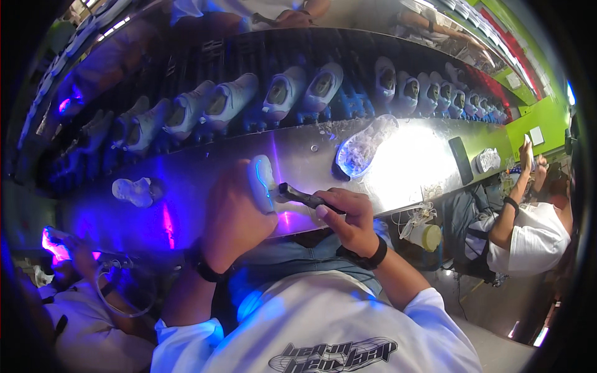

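Fingers [339,199]: left hand [233,214] gripping sole [264,184] | right hand [357,225] pinching tool [303,196] | bench edge [398,210] near, shoes [231,98] well apart

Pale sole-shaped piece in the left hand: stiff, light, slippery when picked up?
Probably fairly stiff: the pale sole-shaped piece shows no obvious sag. Likely light, since the left hand alone holds it. Possibly slick along the glowing blue line, if that's wet; I can't tell.
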`<state>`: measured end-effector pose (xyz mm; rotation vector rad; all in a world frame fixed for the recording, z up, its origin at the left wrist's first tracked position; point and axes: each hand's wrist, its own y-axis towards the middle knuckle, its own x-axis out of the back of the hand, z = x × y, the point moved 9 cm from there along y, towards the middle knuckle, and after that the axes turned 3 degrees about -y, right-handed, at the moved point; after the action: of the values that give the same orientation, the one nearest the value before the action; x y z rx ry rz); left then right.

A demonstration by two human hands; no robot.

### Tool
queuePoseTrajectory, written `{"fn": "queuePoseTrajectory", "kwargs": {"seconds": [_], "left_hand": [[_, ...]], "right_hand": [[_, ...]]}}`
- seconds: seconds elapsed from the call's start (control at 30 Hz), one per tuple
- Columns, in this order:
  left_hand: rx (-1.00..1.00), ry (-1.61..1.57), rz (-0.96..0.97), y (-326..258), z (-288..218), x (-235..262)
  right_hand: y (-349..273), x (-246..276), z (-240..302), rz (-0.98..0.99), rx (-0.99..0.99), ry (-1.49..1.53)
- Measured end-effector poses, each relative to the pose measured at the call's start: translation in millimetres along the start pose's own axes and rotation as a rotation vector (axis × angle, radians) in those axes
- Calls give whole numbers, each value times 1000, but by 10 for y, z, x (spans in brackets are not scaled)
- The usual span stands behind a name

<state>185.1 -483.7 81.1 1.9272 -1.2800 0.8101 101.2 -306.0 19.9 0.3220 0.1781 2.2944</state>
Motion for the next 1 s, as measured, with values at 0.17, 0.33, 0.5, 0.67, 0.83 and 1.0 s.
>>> {"fn": "queuePoseTrajectory", "kwargs": {"seconds": [0.17,0.33,0.5,0.67,0.83,1.0], "left_hand": [[108,-30,116,89,169,32],[286,-46,359,90,364,-45],[112,-36,253,-2,503,59],[255,-265,127,-182,830,136],[349,-737,-18,-615,849,31],[437,-918,192,-815,359,-18]], "right_hand": [[-49,-158,-145,-22,-41,26],[-166,-224,-201,-57,-61,-17],[-258,-252,-245,-32,-116,-139],[-345,-113,-163,-13,-265,-119],[-261,11,378,23,-182,-163],[-245,38,559,41,-106,-214]]}}
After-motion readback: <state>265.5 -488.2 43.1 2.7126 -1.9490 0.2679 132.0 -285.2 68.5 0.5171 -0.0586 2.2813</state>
